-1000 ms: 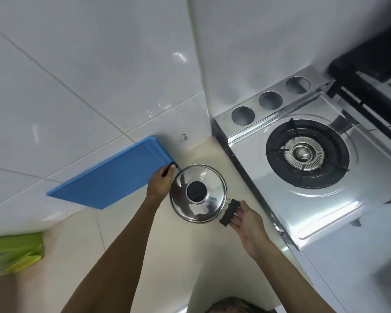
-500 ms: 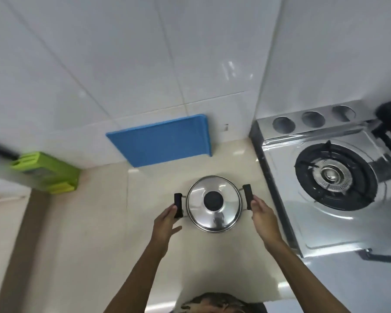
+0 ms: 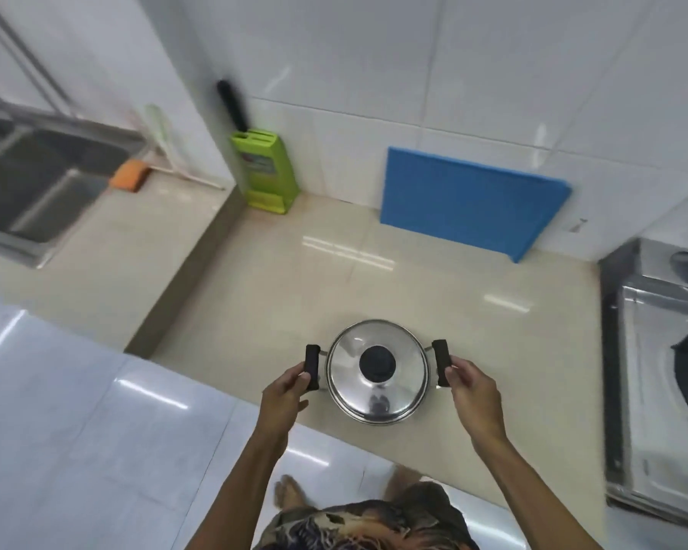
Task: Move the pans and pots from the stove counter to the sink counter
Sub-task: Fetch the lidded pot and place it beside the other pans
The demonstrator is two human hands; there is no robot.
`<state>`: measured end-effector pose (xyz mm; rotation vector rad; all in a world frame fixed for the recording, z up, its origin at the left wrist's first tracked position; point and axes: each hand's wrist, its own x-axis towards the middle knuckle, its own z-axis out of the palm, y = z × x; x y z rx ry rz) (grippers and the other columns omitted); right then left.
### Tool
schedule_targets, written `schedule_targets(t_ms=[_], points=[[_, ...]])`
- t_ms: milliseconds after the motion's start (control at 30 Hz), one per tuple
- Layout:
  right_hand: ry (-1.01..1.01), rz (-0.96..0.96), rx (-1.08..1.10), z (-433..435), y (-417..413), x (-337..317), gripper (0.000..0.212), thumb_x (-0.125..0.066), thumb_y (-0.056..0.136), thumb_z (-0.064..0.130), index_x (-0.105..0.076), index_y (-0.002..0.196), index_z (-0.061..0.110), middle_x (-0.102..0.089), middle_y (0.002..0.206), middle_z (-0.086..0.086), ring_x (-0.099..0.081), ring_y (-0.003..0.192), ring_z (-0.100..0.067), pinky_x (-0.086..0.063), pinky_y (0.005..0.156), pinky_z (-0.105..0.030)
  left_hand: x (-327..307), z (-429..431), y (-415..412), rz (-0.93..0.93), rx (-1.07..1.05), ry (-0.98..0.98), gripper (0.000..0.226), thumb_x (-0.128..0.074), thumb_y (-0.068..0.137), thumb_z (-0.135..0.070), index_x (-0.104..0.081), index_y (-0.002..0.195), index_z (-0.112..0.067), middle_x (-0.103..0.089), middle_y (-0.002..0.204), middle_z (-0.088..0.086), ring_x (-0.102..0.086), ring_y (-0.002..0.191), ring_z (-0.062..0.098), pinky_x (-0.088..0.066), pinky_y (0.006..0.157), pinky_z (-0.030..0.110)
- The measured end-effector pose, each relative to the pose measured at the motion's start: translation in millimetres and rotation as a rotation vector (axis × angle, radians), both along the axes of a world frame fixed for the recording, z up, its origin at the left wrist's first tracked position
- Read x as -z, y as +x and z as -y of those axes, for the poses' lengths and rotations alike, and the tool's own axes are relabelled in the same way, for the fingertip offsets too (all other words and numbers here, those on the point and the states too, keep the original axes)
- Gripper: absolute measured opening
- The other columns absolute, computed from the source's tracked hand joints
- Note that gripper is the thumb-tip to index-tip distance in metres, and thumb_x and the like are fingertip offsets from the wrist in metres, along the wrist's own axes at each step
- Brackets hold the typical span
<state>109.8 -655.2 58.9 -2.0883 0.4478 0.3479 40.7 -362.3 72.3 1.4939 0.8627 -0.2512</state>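
The lidded steel pot [image 3: 377, 371] sits near the front edge of the beige desk [image 3: 433, 279], to the left of the stove [image 3: 660, 371] and in front of the blue cutting board [image 3: 469, 198] that leans on the wall. The main risk from here is the loose lid: if one side rises faster than the other, the pot tilts and the lid may slide off. Its black side handles are small, and a thin hold on them could slip in transit toward the sink [image 3: 28, 192], which lies well left of the pot, past the green knife block [image 3: 265, 172].

The left hand [image 3: 285, 394] has its fingers curled around the pot's left handle, thumb toward the camera. The right hand [image 3: 471, 387] pinches the right handle between thumb and fingers. Both forearms reach forward from below the pot, roughly mirrored, wrists level. Whether the pot is resting on the desk or just lifted cannot be told.
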Motion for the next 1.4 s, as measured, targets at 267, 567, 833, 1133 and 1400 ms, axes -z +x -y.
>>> schedule_targets(t_ms=[267, 567, 833, 1133, 1400], points=[[0.136, 0.224, -0.223, -206, -50, -60, 0.031, -0.058, 0.101, 0.025, -0.067, 0.130, 0.019, -0.073, 0.120, 0.001, -0.064, 0.106, -0.015, -0.047, 0.092, -0.029, -77, -167, -133, 0.248, -0.280, 0.199, 0.026, -0.060, 0.101, -0.030, -0.069, 0.110, -0.053, -0.077, 0.101, -0.028, -0.070, 0.098, -0.004, -0.053, 0.079, 0.024], [0.338, 0.473, -0.525, -468, -90, -150, 0.027, -0.059, 0.100, 0.033, -0.070, 0.125, 0.030, -0.075, 0.118, 0.006, -0.067, 0.111, -0.013, -0.051, 0.095, -0.033, -167, -349, -250, 0.424, -0.702, 0.500, 0.024, -0.059, 0.101, -0.033, -0.071, 0.117, -0.046, -0.076, 0.102, -0.031, -0.070, 0.100, -0.003, -0.056, 0.089, 0.034], [0.490, 0.448, -0.802, -699, -136, -165, 0.029, -0.062, 0.099, 0.031, -0.070, 0.126, 0.025, -0.075, 0.110, 0.013, -0.070, 0.106, -0.008, -0.054, 0.093, -0.029, -170, -527, -324, 0.421, -1.054, 0.588, 0.023, -0.061, 0.100, -0.027, -0.075, 0.117, -0.032, -0.079, 0.103, -0.014, -0.073, 0.097, 0.009, -0.060, 0.085, 0.041], [0.550, 0.347, -0.946, -953, -178, -171, 0.027, -0.067, 0.096, 0.037, -0.071, 0.122, 0.036, -0.079, 0.096, 0.012, -0.073, 0.099, -0.010, -0.056, 0.096, -0.044, -179, -745, -381, 0.369, -1.260, 0.592, 0.022, -0.061, 0.100, -0.024, -0.077, 0.112, -0.035, -0.081, 0.099, -0.008, -0.075, 0.096, 0.011, -0.055, 0.081, 0.036], [0.588, 0.310, -0.985, -1162, -186, -186, 0.023, -0.067, 0.096, 0.029, -0.073, 0.118, 0.036, -0.078, 0.095, 0.018, -0.072, 0.096, -0.004, -0.055, 0.096, -0.046, -183, -948, -390, 0.370, -1.300, 0.583, 0.022, -0.060, 0.101, -0.024, -0.076, 0.112, -0.033, -0.081, 0.092, -0.007, -0.076, 0.092, 0.009, -0.055, 0.082, 0.038]])
